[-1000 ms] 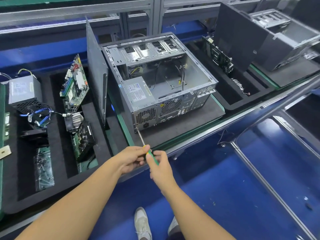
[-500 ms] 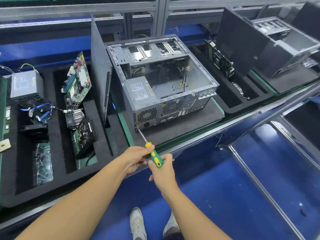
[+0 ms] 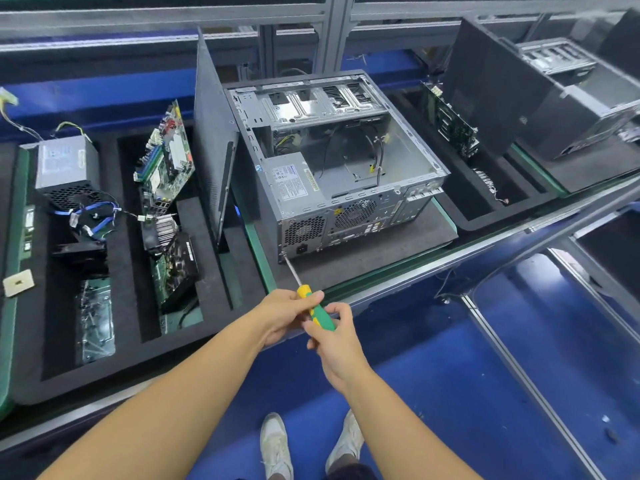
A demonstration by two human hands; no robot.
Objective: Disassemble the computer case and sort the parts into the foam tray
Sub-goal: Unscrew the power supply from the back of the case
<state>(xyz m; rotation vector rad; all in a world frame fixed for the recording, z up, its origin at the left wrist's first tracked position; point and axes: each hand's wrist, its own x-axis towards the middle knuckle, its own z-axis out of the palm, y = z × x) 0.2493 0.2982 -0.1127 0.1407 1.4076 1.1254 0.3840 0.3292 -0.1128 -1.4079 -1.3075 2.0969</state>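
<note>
Blue-framed bench runs across your view, with the case [image 3: 346, 161] lying open on a dark mat [image 3: 363, 261] at its middle. Left of the case, the foam tray [image 3: 128, 306] already holds a board [image 3: 166, 157] and a heatsink [image 3: 162, 230], and the side panel [image 3: 209, 140] stands on edge between tray and case.

Your right hand [image 3: 336, 341] is wrapped round the green handle of the screwdriver [image 3: 320, 310]. Your left hand [image 3: 284, 313] pinches its yellow collar. The tip sits at the case's near left bottom corner, apparently on a screw.

Inside the case, at its near left corner, the supply [image 3: 287, 178] looks like a dense, stiff metal box, probably heavy, with cables trailing. Once it is free, lift it by its flat sides, never by the wires. The case's sheet-metal edges are likely sharp, so hold it by the frame rails.
</note>
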